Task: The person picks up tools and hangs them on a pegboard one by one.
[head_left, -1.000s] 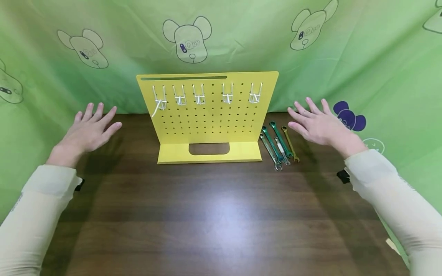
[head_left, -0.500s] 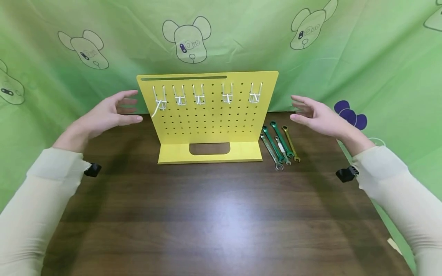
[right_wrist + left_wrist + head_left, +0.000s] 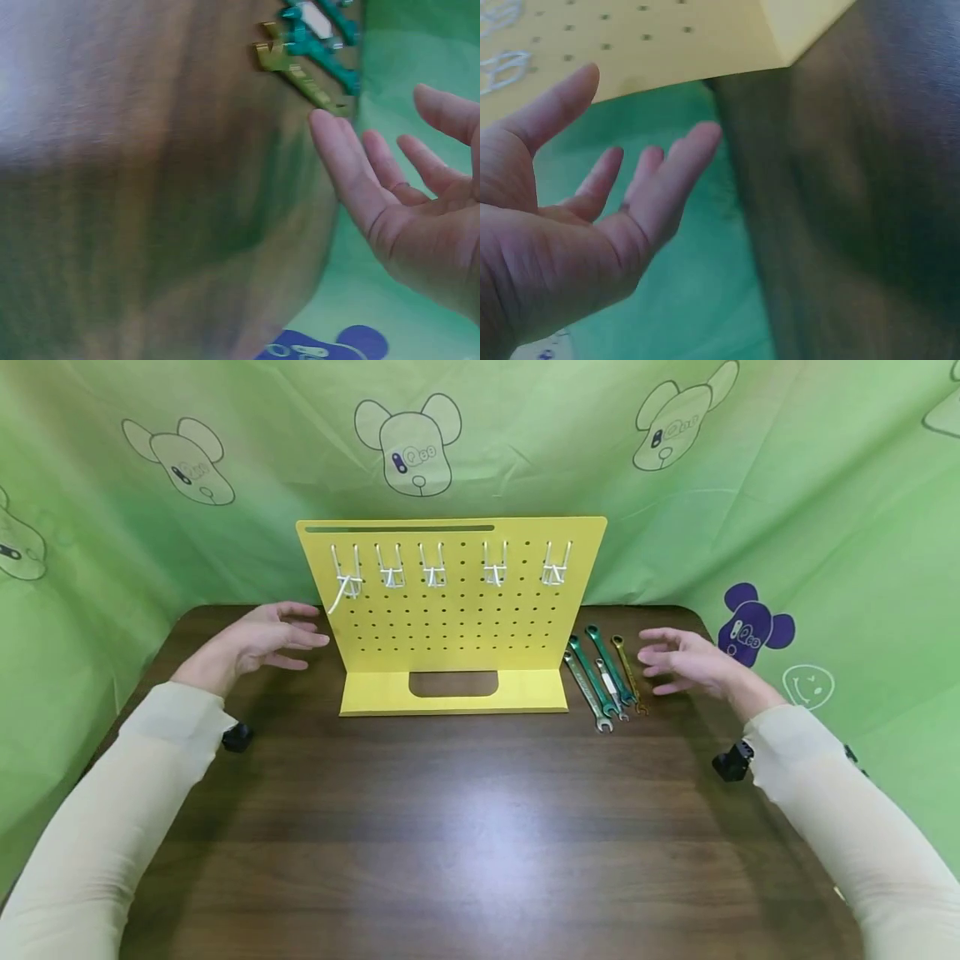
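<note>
1. Pale animal heads are printed across the green curtain (image 3: 525, 435), each with short lettering that seems to start with a "Q"; the rest is too blurred to read.
2. A purple animal head (image 3: 756, 628) bearing white marks and a smiling face (image 3: 808, 686) drawn in white outline show on the curtain at the right.
3. A small silver wrench (image 3: 608, 681) carries a white label; any writing there is too small to make out.
4. It lies on the brown table (image 3: 420, 827) among a larger silver wrench (image 3: 587, 687), two green wrenches (image 3: 615, 671) and a gold wrench (image 3: 628, 668), all just right of the yellow pegboard (image 3: 453, 618).
5. The right hand (image 3: 690, 662) is relaxed, fingers parted and slightly bent, just right of the gold wrench, with a narrow gap between them in the head view.
6. The left hand (image 3: 262, 641) is likewise loose, fingers apart, its fingertips just beside the pegboard's left edge.
7. Five white wire hooks (image 3: 494, 575) hang along the pegboard's upper part.
</note>
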{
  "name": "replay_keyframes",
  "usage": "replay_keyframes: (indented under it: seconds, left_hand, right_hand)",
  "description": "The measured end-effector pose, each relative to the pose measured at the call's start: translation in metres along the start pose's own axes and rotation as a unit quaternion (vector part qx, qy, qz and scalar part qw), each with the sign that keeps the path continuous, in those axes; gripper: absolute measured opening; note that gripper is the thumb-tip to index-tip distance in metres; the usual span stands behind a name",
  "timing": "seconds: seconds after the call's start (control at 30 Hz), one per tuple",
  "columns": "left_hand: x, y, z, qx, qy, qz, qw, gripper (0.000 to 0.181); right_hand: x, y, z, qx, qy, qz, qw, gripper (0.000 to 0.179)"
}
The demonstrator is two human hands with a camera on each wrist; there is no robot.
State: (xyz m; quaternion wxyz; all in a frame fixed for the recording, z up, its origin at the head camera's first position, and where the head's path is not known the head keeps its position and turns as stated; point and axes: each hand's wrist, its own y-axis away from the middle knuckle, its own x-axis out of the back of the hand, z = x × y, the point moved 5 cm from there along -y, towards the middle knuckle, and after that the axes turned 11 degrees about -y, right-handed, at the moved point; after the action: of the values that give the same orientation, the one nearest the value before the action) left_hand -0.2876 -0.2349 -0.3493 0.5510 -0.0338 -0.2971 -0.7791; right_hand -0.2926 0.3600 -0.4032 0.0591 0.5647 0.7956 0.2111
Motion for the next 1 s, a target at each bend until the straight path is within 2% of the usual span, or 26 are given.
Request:
replay_keyframes:
  seconds: [0.1, 0.23, 0.43, 0.57, 0.77, 1.0]
  left_hand:
    - [-0.004, -0.006, -0.01, 0.006, 0.007, -0.017, 0.9998, 0.072]
    - [-0.006, -0.012, -0.018, 0.009, 0.003, -0.023, 0.9997, 0.059]
    - [-0.008, -0.019, -0.018, 0.006, 0.013, -0.016, 0.9998, 0.055]
    - [-0.011, -0.024, -0.012, -0.01, 0.05, -0.008, 0.9987, 0.051]
    - [-0.012, -0.027, -0.01, -0.02, 0.117, 0.023, 0.9926, 0.026]
    - [-0.015, -0.03, -0.014, -0.052, 0.143, 0.064, 0.9863, 0.018]
  right_hand:
    - [-0.002, -0.007, 0.016, -0.032, 0.009, -0.003, 0.9995, 0.074]
    - [-0.006, -0.015, 0.03, -0.055, 0.023, 0.005, 0.9982, 0.074]
    - [-0.009, -0.022, 0.032, -0.045, 0.05, 0.035, 0.9971, 0.07]
    - [-0.007, -0.021, 0.03, -0.042, 0.057, 0.047, 0.9964, 0.068]
    - [-0.009, -0.024, 0.031, -0.043, 0.055, 0.052, 0.9963, 0.069]
    - [-0.007, -0.023, 0.028, -0.048, 0.067, 0.069, 0.9942, 0.068]
